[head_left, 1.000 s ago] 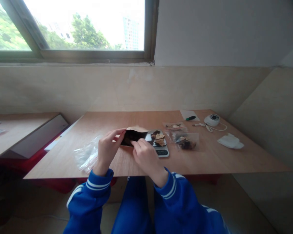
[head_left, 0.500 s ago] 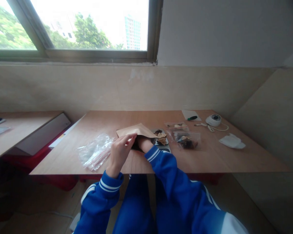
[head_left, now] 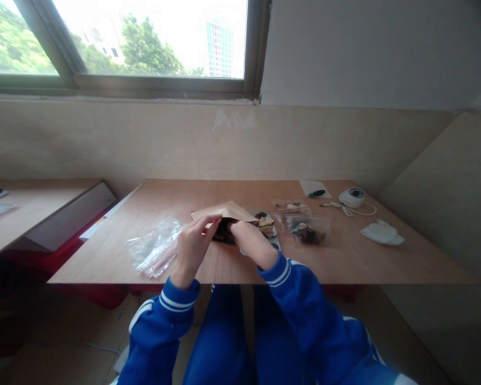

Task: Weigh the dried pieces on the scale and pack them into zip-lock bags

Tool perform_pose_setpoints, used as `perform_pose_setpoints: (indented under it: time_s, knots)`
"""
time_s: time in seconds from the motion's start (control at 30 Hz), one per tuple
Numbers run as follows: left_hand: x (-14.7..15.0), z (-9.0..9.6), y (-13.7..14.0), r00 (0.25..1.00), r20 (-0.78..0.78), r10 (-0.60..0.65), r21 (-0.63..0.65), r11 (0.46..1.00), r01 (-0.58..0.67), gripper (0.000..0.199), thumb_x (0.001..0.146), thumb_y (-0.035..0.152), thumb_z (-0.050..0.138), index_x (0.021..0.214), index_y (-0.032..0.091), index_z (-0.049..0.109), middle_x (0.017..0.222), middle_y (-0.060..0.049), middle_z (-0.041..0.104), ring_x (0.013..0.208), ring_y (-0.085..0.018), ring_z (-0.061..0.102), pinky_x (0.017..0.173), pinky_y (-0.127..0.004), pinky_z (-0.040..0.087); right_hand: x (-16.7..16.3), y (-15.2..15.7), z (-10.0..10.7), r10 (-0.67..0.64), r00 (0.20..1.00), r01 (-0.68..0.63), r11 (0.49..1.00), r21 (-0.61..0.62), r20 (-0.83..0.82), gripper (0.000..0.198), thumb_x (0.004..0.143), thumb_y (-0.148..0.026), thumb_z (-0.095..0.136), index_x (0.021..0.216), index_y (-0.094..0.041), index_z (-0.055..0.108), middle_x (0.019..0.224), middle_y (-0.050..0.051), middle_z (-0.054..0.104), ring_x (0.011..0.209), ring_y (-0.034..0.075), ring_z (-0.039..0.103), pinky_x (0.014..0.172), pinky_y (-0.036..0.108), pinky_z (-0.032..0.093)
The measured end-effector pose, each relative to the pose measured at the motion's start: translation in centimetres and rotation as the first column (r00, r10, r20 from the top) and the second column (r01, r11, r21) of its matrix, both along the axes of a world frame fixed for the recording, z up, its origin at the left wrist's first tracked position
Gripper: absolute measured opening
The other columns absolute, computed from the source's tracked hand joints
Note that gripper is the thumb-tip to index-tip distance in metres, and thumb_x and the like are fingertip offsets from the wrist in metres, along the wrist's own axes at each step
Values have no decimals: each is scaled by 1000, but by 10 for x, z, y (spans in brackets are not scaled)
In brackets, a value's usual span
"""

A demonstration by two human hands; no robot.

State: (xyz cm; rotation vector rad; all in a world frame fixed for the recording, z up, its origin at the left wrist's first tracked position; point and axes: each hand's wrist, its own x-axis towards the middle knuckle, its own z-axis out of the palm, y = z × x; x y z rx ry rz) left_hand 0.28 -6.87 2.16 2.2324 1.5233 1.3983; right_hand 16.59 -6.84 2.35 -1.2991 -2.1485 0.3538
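- At the left, clear plastic bags lie crumpled on the table, just beside the left hand; their layers are hard to tell apart.
- The left hand pinches the near rim of the paper bag, thumb and fingers closed on its left part.
- The paper bag lies just beyond the hands, its dark mouth towards the person — the relation that seems to matter most. Its visible face stretches mainly left to right; the far end's true length is hard to judge.
- The right hand enters that mouth from the near right, deeper in than the left. Its fingertips are hidden — whether they grip anything, one cannot tell.
- Right of the mouth, dried pieces sit on a scale, which the right hand and forearm partly cover; its display is unreadable.
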Motion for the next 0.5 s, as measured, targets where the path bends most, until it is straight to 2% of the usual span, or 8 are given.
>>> perform_pose_setpoints:
  time_s: [0.1,0.2,0.3,0.4,0.5]
  knots:
    - [-1,3,-1,1000,3,13,-10,1000,-13,23,88,39,54,96,27,71,88,3,75,60,-11,64,61,-22,49,3,-13,12,-63,968,71,997,-26,242,15,87,-7,53,91,-13,66,88,13,71,80,28,69,71,35,51]
    - [-1,6,-1,1000,-2,14,-15,1000,-14,23,88,39,54,97,27,72,88,2,75,60,-12,65,62,-22,49,9,-21,20,-50,983,53,999,-14,177,9,89,-11,55,92,-14,63,94,11,69,89,25,67,77,33,50]
    - [-1,7,-1,1000,-6,10,-19,1000,-10,24,89,39,53,97,27,72,88,2,75,61,-12,65,63,-23,50,16,-25,22,-39,996,39,999,-2,78,3,88,-15,58,89,-16,61,92,7,68,88,21,66,77,30,49]
    - [0,7,0,1000,-7,-4,-18,1000,4,24,88,40,54,97,26,72,89,1,75,61,-12,65,62,-23,50,20,-25,21,-31,998,31,1000,3,62,3,86,-17,61,84,-17,60,89,5,68,86,20,65,75,30,49]
    - [0,7,0,1000,-7,-9,-15,1000,9,23,88,40,54,96,26,72,89,1,75,60,-12,65,60,-23,49,20,-25,20,-25,998,26,1000,-6,62,3,86,-16,60,89,-17,61,92,7,68,89,22,65,77,32,49]
